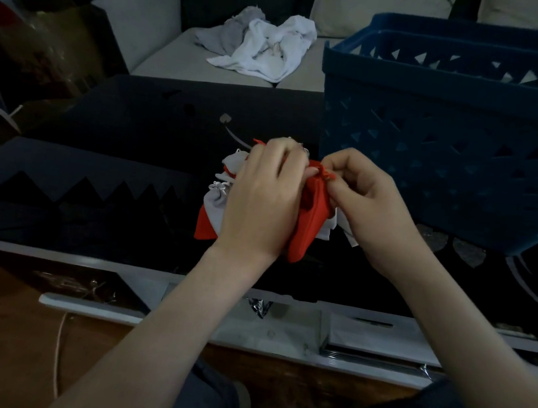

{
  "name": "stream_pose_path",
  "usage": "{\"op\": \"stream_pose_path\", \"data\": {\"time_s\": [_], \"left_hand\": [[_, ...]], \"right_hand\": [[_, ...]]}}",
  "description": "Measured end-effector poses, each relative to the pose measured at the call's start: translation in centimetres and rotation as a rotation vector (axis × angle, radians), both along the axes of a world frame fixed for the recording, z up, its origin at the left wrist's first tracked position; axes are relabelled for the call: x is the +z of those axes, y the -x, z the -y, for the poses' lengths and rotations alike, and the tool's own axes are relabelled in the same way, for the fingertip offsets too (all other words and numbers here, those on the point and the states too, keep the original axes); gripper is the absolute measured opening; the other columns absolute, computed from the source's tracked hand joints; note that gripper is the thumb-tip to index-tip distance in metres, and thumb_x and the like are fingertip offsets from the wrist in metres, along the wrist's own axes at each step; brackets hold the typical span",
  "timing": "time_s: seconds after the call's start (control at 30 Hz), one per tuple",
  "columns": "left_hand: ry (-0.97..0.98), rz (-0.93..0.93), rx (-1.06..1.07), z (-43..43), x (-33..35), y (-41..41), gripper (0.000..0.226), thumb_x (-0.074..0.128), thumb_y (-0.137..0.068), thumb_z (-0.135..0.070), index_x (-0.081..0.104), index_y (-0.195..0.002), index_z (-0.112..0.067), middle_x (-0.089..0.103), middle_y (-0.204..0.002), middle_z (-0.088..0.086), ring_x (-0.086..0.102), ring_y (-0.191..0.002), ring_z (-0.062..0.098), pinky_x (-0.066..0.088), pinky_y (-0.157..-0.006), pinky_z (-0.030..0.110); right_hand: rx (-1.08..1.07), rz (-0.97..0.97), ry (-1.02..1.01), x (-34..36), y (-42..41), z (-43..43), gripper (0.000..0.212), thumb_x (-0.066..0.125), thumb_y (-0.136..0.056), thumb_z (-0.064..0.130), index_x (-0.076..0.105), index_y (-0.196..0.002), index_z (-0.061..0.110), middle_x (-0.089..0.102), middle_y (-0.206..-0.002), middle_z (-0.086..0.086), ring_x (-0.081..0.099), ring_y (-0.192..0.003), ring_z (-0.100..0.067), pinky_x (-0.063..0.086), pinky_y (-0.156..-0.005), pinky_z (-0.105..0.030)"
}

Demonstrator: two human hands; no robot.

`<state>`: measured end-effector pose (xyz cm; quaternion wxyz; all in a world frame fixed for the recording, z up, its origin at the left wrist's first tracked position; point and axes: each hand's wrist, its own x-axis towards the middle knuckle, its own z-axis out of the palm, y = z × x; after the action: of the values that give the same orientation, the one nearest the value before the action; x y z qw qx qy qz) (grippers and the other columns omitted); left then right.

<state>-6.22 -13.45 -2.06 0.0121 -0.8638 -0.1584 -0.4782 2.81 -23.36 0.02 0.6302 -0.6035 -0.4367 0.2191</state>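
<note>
A red drawstring pouch (310, 221) is held upright over the black table (129, 144). My left hand (263, 200) grips the pouch's body and neck from the left. My right hand (365, 196) pinches the red drawstring (325, 173) at the pouch's mouth. Under and behind my left hand lies a small pile of other pouches, grey-white (217, 199) and red (204, 227), partly hidden by my hands.
A large blue plastic basket (448, 139) stands on the table to the right, close to my right hand. White and grey cloths (263, 47) lie on the sofa behind the table. A drawer (281, 333) is open below the table edge.
</note>
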Motion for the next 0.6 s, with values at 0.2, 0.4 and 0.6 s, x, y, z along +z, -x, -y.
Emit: {"op": "stream_pose_path", "data": {"time_s": [0.2,0.4,0.6], "left_hand": [[-0.066,-0.073,-0.039,-0.5,0.2,0.1,0.023,0.048,-0.096,-0.011,0.064,-0.088,0.003,0.065,-0.106,0.015,0.056,-0.086,0.026,0.045,-0.076,0.034],[0.173,-0.131,-0.128,0.0,0.5,0.4,0.022,0.044,-0.091,-0.012,0.060,-0.087,0.002,0.062,-0.107,0.014,0.057,-0.091,0.018,0.042,-0.083,0.019],[0.650,-0.064,-0.240,0.0,1.1,0.5,0.015,0.048,-0.098,-0.014,0.059,-0.090,-0.007,0.061,-0.118,-0.001,0.055,-0.105,0.003,0.043,-0.089,0.014]], "right_hand": [[-0.093,0.059,0.057,-0.3,-0.5,-0.1,0.014,0.051,-0.094,0.004,0.055,-0.082,0.010,0.053,-0.064,-0.004,0.050,-0.056,-0.008,0.045,-0.056,-0.021],[-0.316,0.218,0.085,-1.0,-1.8,-0.4,0.008,0.056,-0.087,0.005,0.056,-0.079,0.008,0.060,-0.072,-0.015,0.058,-0.061,-0.017,0.049,-0.058,-0.018],[-0.240,0.026,0.098,-1.0,-2.1,-0.9,0.015,0.051,-0.093,0.008,0.059,-0.081,0.013,0.062,-0.071,-0.011,0.063,-0.062,-0.022,0.055,-0.070,-0.038]]}}
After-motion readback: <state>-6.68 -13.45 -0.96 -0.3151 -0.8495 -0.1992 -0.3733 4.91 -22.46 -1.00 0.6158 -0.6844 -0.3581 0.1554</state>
